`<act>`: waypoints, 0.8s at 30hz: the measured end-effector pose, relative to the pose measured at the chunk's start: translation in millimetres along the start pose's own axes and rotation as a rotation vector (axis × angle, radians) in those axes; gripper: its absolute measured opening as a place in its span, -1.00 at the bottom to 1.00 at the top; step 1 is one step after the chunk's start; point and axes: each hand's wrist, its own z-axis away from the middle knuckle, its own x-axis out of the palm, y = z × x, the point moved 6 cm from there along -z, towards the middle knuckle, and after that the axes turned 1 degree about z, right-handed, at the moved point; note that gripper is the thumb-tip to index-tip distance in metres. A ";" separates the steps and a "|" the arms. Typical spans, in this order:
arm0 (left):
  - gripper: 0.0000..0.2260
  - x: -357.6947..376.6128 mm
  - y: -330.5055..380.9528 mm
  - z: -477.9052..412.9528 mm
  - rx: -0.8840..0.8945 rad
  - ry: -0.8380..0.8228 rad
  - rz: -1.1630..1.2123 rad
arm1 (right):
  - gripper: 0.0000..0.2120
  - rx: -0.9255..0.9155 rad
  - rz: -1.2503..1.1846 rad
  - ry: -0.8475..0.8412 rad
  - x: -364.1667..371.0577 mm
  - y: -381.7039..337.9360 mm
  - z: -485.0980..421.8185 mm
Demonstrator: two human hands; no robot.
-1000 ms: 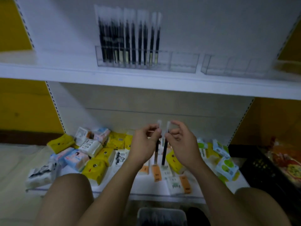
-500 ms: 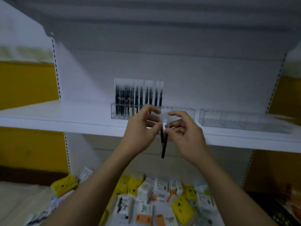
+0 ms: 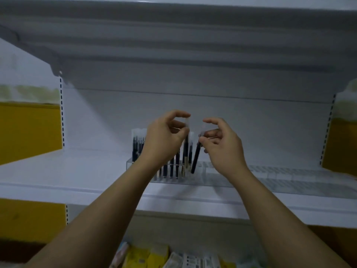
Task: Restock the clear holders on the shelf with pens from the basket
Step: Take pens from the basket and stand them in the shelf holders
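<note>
A clear holder (image 3: 208, 180) stands on the white shelf (image 3: 77, 182), its left slots filled with dark pens in clear sleeves (image 3: 136, 149). My left hand (image 3: 164, 140) pinches one packaged pen (image 3: 186, 149) upright, its lower end down in the holder beside the row. My right hand (image 3: 222, 146) pinches the top of a second dark pen (image 3: 195, 161), tilted, with its tip at the holder's rim. The right part of the holder has no pens. The basket is out of view.
A second clear holder (image 3: 301, 177) sits empty further right on the same shelf. Another shelf (image 3: 173, 45) overhangs closely above. Packets in yellow and white (image 3: 164, 258) lie on the shelf below. Yellow wall shows at both sides.
Both hands rose from above the lower shelf to the pen holder and moved apart. Each now holds its own pen at the holder. The view tilted up; the basket dropped out of sight.
</note>
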 end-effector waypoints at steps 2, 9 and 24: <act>-0.76 1.5 -4.1 -7.9 0.008 0.019 -0.017 | -0.65 -0.013 0.023 0.038 2.0 2.0 -12.7; -0.74 9.4 -23.5 -26.6 -0.014 0.023 -0.012 | -0.66 -0.022 0.061 0.043 15.6 15.3 -38.8; -0.83 19.7 -45.2 -30.6 -0.018 -0.051 -0.418 | -0.35 -0.066 0.524 -0.329 38.5 42.4 -6.1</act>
